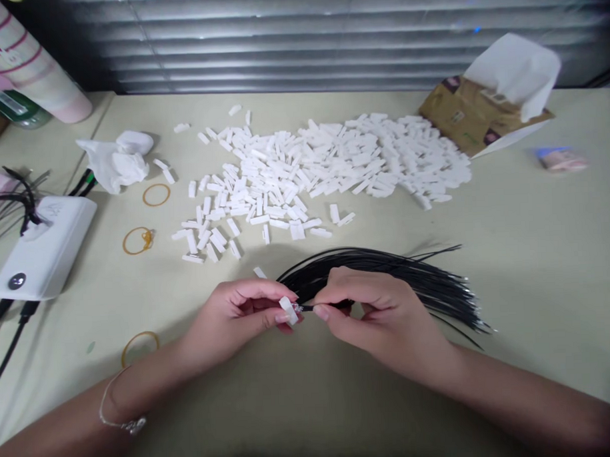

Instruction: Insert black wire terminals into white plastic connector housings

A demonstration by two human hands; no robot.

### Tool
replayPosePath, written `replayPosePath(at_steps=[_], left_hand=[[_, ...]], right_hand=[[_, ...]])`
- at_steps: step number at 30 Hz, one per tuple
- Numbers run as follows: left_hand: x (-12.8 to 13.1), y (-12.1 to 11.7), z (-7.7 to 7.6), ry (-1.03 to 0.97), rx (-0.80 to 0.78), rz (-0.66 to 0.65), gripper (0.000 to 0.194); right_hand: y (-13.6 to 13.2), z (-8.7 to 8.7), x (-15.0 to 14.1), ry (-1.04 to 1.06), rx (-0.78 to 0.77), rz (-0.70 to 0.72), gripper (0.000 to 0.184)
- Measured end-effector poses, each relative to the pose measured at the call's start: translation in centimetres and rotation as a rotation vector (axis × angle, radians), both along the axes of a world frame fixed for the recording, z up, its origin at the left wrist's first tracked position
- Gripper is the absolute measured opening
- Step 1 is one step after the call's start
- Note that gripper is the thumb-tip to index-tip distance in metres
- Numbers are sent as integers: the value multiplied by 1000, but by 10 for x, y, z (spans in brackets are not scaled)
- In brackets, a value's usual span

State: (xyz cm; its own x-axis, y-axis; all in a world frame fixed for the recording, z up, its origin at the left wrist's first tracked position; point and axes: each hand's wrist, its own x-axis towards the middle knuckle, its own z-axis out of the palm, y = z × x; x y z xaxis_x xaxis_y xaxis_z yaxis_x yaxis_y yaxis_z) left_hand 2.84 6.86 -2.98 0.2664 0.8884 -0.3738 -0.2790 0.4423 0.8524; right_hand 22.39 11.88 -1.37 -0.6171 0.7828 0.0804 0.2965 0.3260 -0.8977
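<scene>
Between thumb and fingertips, my left hand (252, 310) pinches a small white plastic connector housing (288, 310). My right hand (375, 313) is closed on a thin black wire (308, 308), whose metal-tipped end meets the right side of the housing. Whether the tip sits inside it I cannot tell. Behind and beside my right hand lies a bundle of black wires (437, 284) with bare metal ends fanned out to the right. A wide pile of loose white housings (332, 154) spreads over the table beyond both hands.
Rubber bands (138, 241) lie at the left, near a white power bank (45, 247) with cables plugged in. Crumpled tissue (115, 162) is behind them. An open paper box (474, 112) stands at the back right, before window blinds (303, 42). A tall striped bottle (33, 58) leans at the far left.
</scene>
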Motion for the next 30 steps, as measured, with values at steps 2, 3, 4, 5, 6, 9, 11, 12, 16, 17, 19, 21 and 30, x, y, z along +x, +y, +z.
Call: replayPosePath(at_steps=[2,3,4,5,6,9,11,12,16,17,19,21,30], left_hand=[[0,0,1,14,-1,-8,17],[0,0,1,20,0,-13,17],[0,0,1,25,1,-19,16],[0,0,2,29,3,-26,16],[0,-1,2,30,6,-35,15],[0,-1,3,26,27,-68,14],[0,-2,4,24,46,-88,13],[-1,-2,3,24,56,-95,12],[-3,-1,2,11,84,-111,11],[-3,-1,2,7,80,-113,12],[-3,-1,1,-1,55,-116,12],[-2,-1,0,-13,19,-115,13],[-3,0,-3,-56,-54,-79,20]], right_hand=[[0,1,0,-6,-16,3,18],[-1,1,0,-9,-24,4,18],[-1,1,-1,-12,-31,3,17],[-1,1,-1,-15,-37,2,17],[-1,1,0,-18,-43,1,17],[-1,1,0,-21,-59,1,17],[-1,2,1,-19,-68,0,17],[-1,3,1,-18,-71,-2,17],[-2,3,1,-21,-81,-8,16],[-3,3,1,-24,-85,-8,17],[-3,3,1,-28,-92,-9,17],[-3,3,1,-33,-99,-13,17],[-2,5,0,-58,-157,-24,18]])
